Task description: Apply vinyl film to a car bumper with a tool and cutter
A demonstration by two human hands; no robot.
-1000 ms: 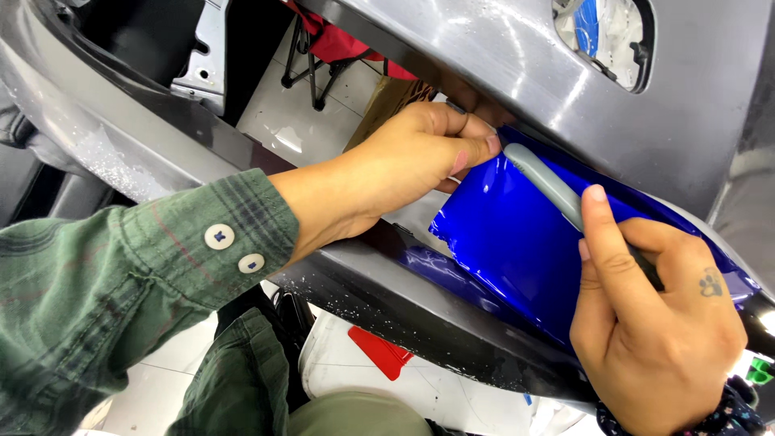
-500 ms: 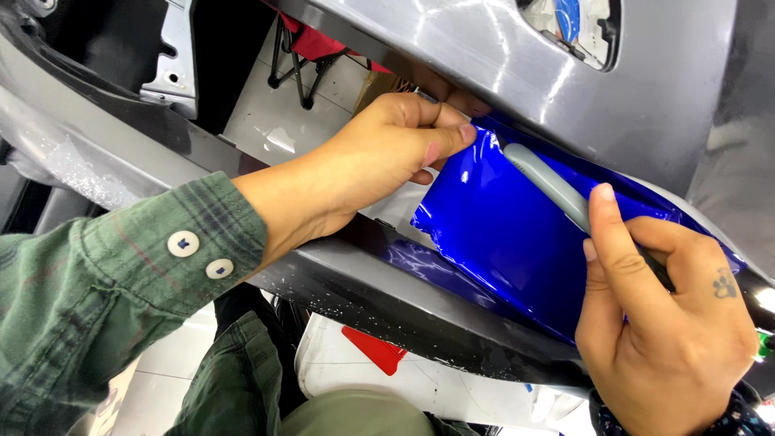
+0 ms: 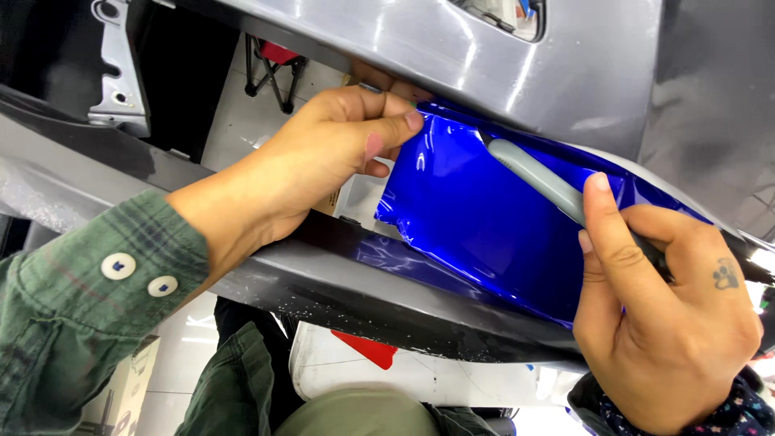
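Film work at the edge of a vehicle body panel, seen from the head camera. The left hand (image 3: 323,169), in a green checked sleeve (image 3: 73,307), is closed in a pinch on the upper left corner of a glossy blue film (image 3: 484,218). Thumb and forefinger meet on the film's edge, just under the grey body panel (image 3: 484,56). The right hand (image 3: 662,315) is wrapped around the dark rear part of a slim grey tool (image 3: 533,173). Its forefinger lies stretched along the shaft, and its remaining fingers are curled shut around the handle. The tool lies diagonally across the film, and its far tip reaches the seam where film and grey panel meet. Whether the tip carries a blade cannot be told.

The film sits between the two hands. It lies over the curved surface below the grey panel, and its lower edge rests on the dark lower panel (image 3: 323,282). Its left edge looks loose and slightly wrinkled.

Judged from these positions, the step in hand is work along the film's upper edge, with the corner held taut and the tool at the seam. Any further stroke would appear to call for even tension from the pinch, a shallow tool angle and light pressure, so that neither the film nor the paint beneath it is marked.

A red folding chair (image 3: 274,64) stands on the pale floor behind.
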